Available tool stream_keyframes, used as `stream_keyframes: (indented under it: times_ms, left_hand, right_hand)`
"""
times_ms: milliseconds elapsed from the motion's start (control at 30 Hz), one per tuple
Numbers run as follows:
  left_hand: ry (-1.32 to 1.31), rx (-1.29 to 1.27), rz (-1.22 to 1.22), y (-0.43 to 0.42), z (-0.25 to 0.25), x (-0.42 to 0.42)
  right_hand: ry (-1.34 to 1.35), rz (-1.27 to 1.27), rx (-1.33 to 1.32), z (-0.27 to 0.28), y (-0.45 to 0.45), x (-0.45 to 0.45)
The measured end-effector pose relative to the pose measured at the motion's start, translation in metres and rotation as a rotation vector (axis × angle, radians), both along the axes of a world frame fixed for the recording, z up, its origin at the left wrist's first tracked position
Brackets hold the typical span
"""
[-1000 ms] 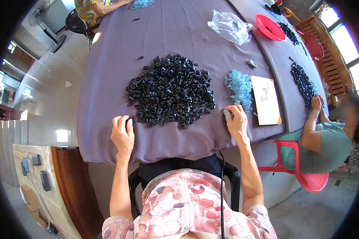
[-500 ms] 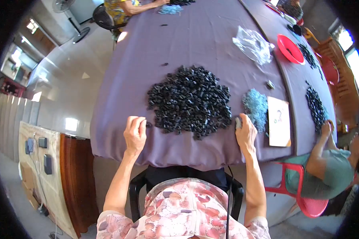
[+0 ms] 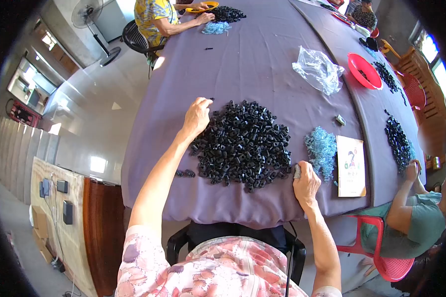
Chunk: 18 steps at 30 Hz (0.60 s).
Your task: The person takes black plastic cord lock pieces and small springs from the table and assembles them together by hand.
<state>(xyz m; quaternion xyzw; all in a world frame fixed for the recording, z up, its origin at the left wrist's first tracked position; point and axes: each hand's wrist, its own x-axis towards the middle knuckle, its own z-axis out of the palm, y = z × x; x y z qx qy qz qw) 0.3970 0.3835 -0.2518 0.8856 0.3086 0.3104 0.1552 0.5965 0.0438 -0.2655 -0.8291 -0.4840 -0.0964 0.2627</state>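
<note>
A wide heap of small black parts lies on the purple cloth. My left hand is at the heap's upper left edge, fingers closed around a small black piece at their tips. Near the lower right edge of the heap rests my right hand, its fingers curled together, with something grey at the index finger; whether it holds anything is hidden. Just beyond that hand are a pile of light blue pieces and a booklet. A few loose black parts sit left of the heap.
A clear plastic bag, a red bowl and a small grey object lie farther up the purple table. One person works at the far left, another at the right on a red chair.
My left hand has moved up from the table's near edge to the heap's upper left side. My right hand stays beside the heap. The camera view has shifted.
</note>
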Motion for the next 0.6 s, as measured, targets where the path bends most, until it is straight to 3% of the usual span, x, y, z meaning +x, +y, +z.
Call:
stream_keyframes:
  times_ms: [233,333,600]
  left_hand:
    - [0.119,-0.155,0.028,0.04,-0.021,0.03]
    - [0.129,0.005,0.037,0.032,-0.025,0.036]
    - [0.107,-0.266,0.005,0.021,-0.022,0.034]
  right_hand:
    - [-0.007,-0.003,0.017,0.002,0.001,0.0]
    - [-0.016,-0.003,0.036,0.004,0.003,0.0]
    - [0.004,-0.003,0.067,0.001,0.002,0.001]
